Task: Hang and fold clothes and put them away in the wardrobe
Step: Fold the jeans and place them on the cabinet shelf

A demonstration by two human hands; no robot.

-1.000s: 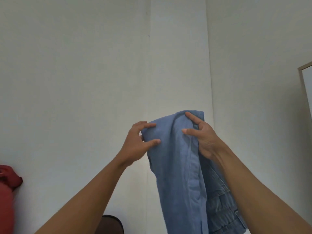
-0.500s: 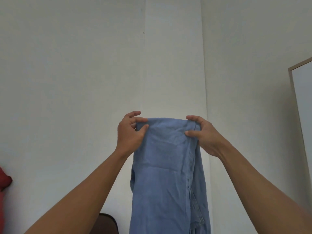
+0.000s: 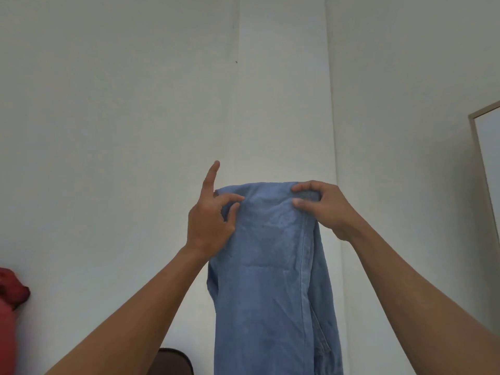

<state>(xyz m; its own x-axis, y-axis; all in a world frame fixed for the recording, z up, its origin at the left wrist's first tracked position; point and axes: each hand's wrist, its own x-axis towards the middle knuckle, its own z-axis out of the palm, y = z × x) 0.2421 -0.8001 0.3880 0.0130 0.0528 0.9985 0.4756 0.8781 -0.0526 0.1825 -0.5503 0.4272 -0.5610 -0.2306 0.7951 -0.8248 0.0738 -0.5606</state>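
Light blue denim jeans [image 3: 273,280] hang folded in the air in front of a white wall, held up at their top edge. My left hand [image 3: 209,220] pinches the top left corner between thumb and middle fingers, with the index finger pointing straight up off the cloth. At the top right corner my right hand [image 3: 324,207] grips the fold, fingers curled over the edge and thumb on the front. The lower part of the jeans runs out of the frame's bottom.
A red garment [image 3: 10,296] shows at the left edge. A dark rounded object [image 3: 173,361] sits at the bottom, left of the jeans. A light wood-framed panel [image 3: 484,147] stands at the right edge. White walls meet in a corner behind the jeans.
The jeans' top edge has been spread wider between both hands. My left hand shifted its grip and its index finger now sticks up. The view tilted slightly.
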